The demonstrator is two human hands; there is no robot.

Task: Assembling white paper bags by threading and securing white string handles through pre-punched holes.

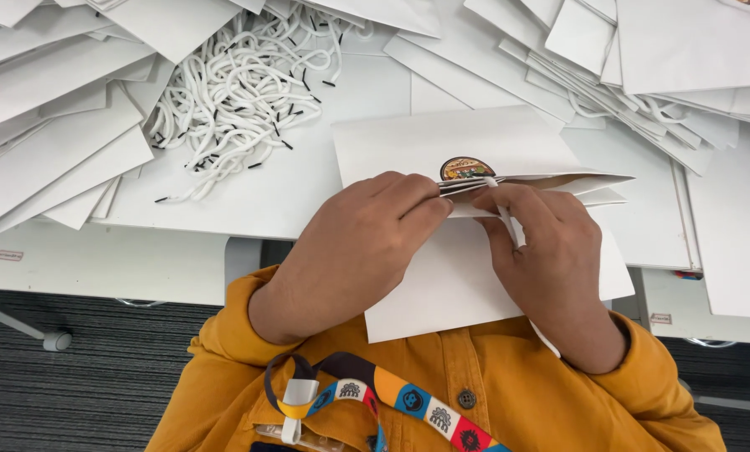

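Whoever's sitting here has on a mustard-yellow button-up cotton shirt (pixel 509 377), long sleeves down to the wrists, small dark round button (pixel 467 398) on the front placket. Bare hands, no rings or watch. Around the neck hangs a multicoloured patterned fabric lanyard (pixel 408 400) with a white plastic clip (pixel 298 395).

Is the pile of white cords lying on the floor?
No, the cords lie on the table among flat white bags, up and to the left of the left hand.
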